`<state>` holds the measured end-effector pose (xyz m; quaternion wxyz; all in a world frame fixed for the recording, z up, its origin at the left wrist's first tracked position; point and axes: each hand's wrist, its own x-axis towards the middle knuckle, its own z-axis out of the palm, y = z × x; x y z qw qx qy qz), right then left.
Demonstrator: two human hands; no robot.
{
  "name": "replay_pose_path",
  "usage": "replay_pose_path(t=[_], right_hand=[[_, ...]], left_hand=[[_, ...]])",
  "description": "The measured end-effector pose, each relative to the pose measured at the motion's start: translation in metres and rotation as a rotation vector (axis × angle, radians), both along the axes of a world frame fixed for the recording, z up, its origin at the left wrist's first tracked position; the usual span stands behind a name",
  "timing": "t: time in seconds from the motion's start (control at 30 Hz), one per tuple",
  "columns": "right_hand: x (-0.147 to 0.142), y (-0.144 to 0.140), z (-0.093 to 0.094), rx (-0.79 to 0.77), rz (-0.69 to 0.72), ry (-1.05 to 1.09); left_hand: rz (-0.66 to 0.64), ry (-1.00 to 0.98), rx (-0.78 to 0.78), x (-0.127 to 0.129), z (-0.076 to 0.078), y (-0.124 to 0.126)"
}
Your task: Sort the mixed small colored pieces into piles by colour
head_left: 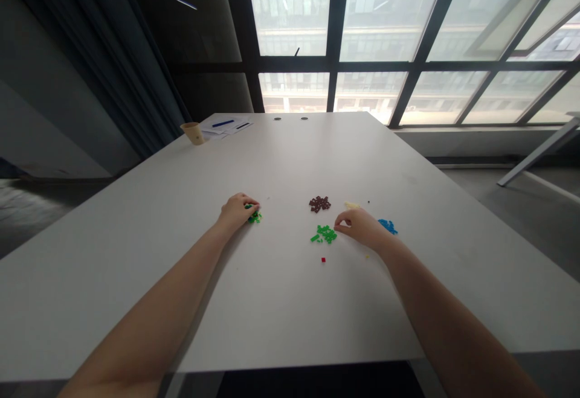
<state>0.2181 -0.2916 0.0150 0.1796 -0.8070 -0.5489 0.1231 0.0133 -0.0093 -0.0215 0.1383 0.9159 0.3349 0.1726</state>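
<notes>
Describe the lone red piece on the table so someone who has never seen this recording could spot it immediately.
Start at the big white table under the windows and find the cluster of small bright green plastic bricks beside the right hand. Just nearer the camera than that cluster lies a single tiny red plastic brick. It is the only red piece and it sits alone, touching no pile.

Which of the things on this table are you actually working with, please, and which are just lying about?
In hand:
- left hand on a green brick cluster
- right hand beside the green pile
- brown pile
- blue pile
- single red brick

Lying about:
- paper cup
- papers at the far edge of the table
</notes>
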Motion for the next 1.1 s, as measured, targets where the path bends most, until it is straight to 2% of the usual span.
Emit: replay_pose_path(t=[0.13,0.23,0.33,0.47,0.53,0.67,0.73,0.8,0.93,1.1], right_hand=[[0.0,0.001,0.0,-0.013,0.0,-0.01],[-0.002,0.0,0.002,-0.007,-0.01,0.0],[-0.004,0.0,0.005,0.006,-0.023,0.006],[-0.005,0.002,0.007,0.04,-0.012,0.017],[-0.006,0.003,0.008,0.061,0.0,0.02],[-0.008,0.005,0.009,0.105,0.026,0.02],[-0.009,0.005,0.011,0.121,0.037,0.019],[-0.01,0.006,0.012,0.134,0.045,0.018],[-0.011,0.007,0.012,0.15,0.069,0.019],[-0.01,0.009,0.009,0.151,0.089,0.027]], left_hand=[[0.003,0.023,0.046,0.001,0.003,-0.007],[-0.082,-0.056,0.065,0.003,0.008,-0.014],[-0.154,-0.17,0.019,0.009,0.015,-0.027],[-0.195,-0.307,-0.076,0.022,0.026,-0.058],[-0.228,-0.372,-0.167,0.028,0.028,-0.076],[-0.288,-0.472,-0.516,0.036,0.025,-0.11],[-0.328,-0.501,-0.631,0.038,0.023,-0.123],[-0.365,-0.515,-0.639,0.039,0.023,-0.132],[-0.417,-0.531,-0.555,0.038,0.024,-0.146],[-0.432,-0.578,-0.559,0.037,0.023,-0.154]])
